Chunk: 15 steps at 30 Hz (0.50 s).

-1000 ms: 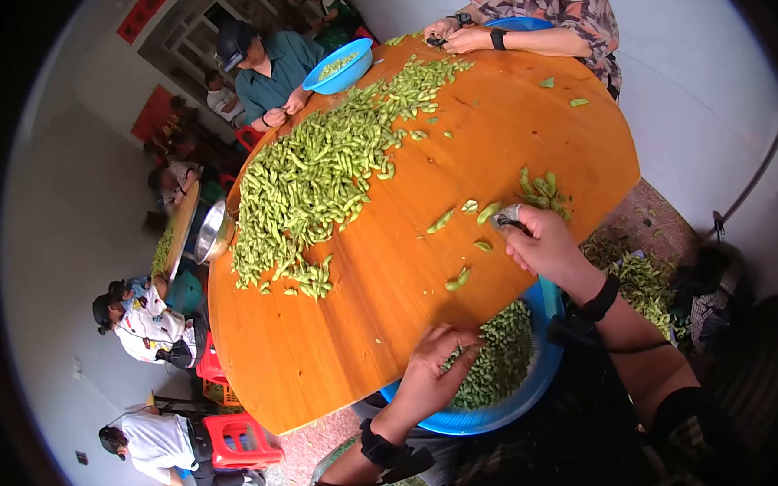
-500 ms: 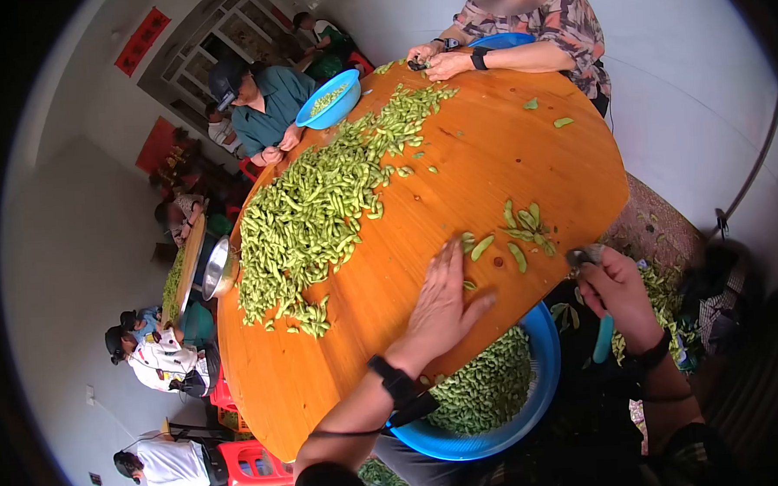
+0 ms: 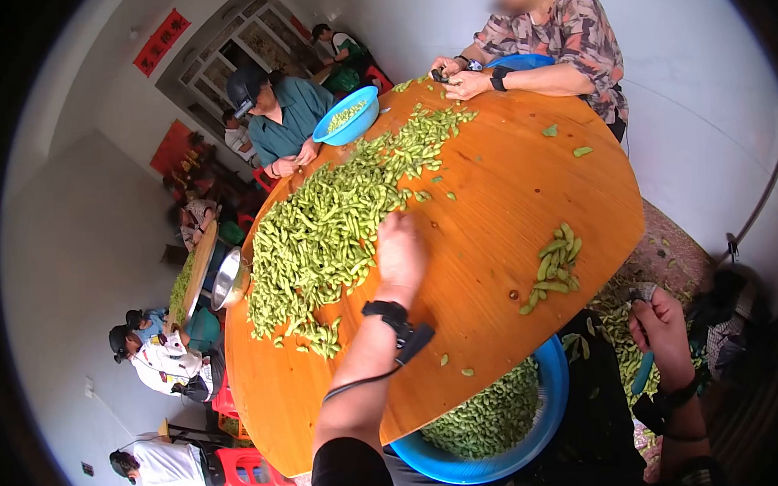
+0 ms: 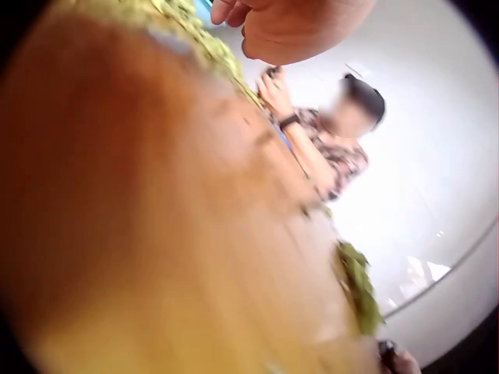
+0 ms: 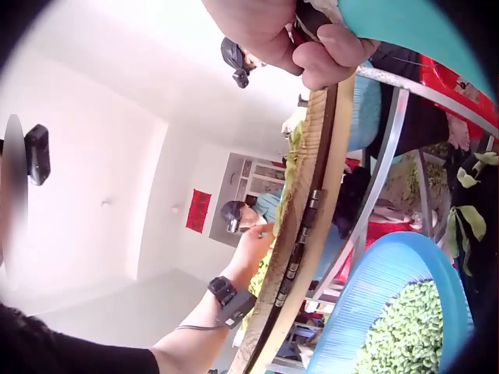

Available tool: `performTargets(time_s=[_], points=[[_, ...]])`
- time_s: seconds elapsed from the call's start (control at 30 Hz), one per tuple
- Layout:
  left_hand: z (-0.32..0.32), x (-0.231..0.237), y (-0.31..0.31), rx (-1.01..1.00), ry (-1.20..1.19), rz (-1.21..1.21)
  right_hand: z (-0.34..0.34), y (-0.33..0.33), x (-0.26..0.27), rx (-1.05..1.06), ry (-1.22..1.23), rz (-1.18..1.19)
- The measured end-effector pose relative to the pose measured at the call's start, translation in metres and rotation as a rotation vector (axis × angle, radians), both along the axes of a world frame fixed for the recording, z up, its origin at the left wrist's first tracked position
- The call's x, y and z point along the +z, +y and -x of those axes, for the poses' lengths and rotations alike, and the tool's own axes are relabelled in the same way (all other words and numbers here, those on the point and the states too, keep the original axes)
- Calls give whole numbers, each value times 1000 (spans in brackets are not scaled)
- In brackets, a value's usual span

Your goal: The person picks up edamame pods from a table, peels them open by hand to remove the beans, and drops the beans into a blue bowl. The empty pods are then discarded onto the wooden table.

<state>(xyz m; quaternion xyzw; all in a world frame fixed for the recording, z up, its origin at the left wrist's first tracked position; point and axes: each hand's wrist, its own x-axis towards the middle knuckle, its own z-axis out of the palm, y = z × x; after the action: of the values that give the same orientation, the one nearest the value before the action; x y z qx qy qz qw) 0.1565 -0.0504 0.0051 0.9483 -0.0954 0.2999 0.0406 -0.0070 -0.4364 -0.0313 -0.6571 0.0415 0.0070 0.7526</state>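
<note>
- Far left on my head feed, I see a person in a white shirt (image 3: 160, 466) near a red stool (image 3: 251, 473).
- Next, a metal bowl (image 3: 228, 279) sits just beside the edge of the round wooden table (image 3: 484, 230).
- Behind the table I get a person in green (image 3: 284, 117), hands near the pods, and a light blue bowl (image 3: 346, 116) with beans in it.
- The main pile (image 3: 311, 238) of green pods spreads along that side of the table.
- My left hand (image 3: 401, 249) is over the table at the pile's near edge. Its fingers look bent, but blur and angle hide the tips, so I cannot tell how far they are spread or whether they have hold of a pod.
- Below the near edge of the table, I see a blue basin (image 3: 556, 401) holding many shelled beans (image 3: 488, 417).
- Right of centre, a small heap (image 3: 552, 266) of pods lies on the table, well apart from the pile.
- Across from me, a person in a patterned shirt (image 3: 563, 44) works with both hands.
- Far right, my right hand (image 3: 662, 322) is off the table, its fingers curled round a tool with a teal handle (image 3: 644, 373).
</note>
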Motion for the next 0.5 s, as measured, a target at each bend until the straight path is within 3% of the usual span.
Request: performTargets(time_s=[0.13, 0.33, 0.47, 0.5], points=[[-10, -5, 33, 150, 257, 144, -9, 15, 4, 57, -7, -5], [-6, -14, 48, 339, 242, 255, -3, 42, 28, 160, 13, 69], [32, -12, 53, 325, 357, 4, 0, 64, 45, 338, -24, 78], [50, -5, 46, 323, 289, -33, 1, 74, 52, 353, -12, 83]])
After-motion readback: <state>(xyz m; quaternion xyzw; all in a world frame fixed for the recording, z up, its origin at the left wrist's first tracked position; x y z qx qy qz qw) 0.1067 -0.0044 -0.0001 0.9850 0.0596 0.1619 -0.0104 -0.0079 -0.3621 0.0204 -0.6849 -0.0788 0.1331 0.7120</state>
